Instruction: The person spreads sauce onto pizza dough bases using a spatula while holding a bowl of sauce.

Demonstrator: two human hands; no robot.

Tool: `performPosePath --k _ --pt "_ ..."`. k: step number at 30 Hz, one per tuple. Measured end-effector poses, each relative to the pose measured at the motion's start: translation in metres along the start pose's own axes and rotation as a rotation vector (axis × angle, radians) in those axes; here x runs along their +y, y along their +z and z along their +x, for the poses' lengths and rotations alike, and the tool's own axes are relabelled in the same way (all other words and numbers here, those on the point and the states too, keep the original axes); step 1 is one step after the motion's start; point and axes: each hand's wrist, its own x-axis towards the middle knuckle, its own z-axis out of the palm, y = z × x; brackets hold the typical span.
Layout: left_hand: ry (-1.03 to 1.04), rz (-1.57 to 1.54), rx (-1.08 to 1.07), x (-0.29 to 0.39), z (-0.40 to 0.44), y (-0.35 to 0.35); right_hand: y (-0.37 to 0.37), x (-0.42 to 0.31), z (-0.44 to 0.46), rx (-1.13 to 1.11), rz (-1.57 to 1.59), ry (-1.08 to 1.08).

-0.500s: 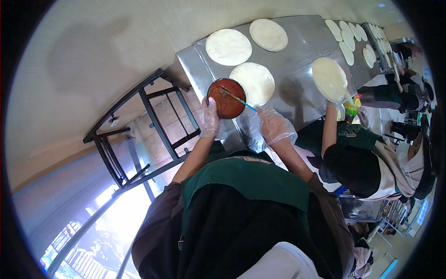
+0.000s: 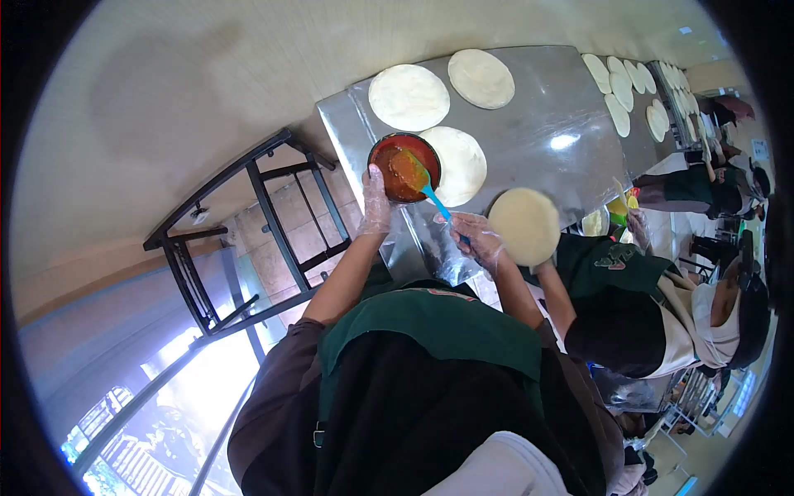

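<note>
Spatula (image 2: 431, 195) slants diagonally, blade (image 2: 417, 174) forward-left over bowl (image 2: 424, 151), right hand (image 2: 478, 237) gripping its handle (image 2: 442, 210), left hand (image 2: 375, 202) the bowl.

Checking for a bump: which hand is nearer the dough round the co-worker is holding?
Right. The right hand, gripping the blue spatula, is close beside that dough round; the left hand is farther off, holding the side of the sauce bowl.

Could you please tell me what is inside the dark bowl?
The bowl holds red sauce and the coated head of a blue-handled spatula; whatever lies beneath the sauce is hidden.
</note>
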Motion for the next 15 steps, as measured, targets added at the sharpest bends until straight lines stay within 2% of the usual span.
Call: performPosePath --k 2,8,15 --pt "-0.075 -0.049 -0.003 0.001 0.000 0.006 0.002 -0.007 -0.003 0.026 0.000 -0.015" --pt "-0.120 -0.074 0.024 0.009 -0.007 0.024 -0.007 -0.015 -0.007 0.055 -0.008 -0.011" --pt "-0.040 -0.080 0.030 0.005 0.004 0.031 -0.013 -0.021 -0.005 0.089 -0.016 -0.061"
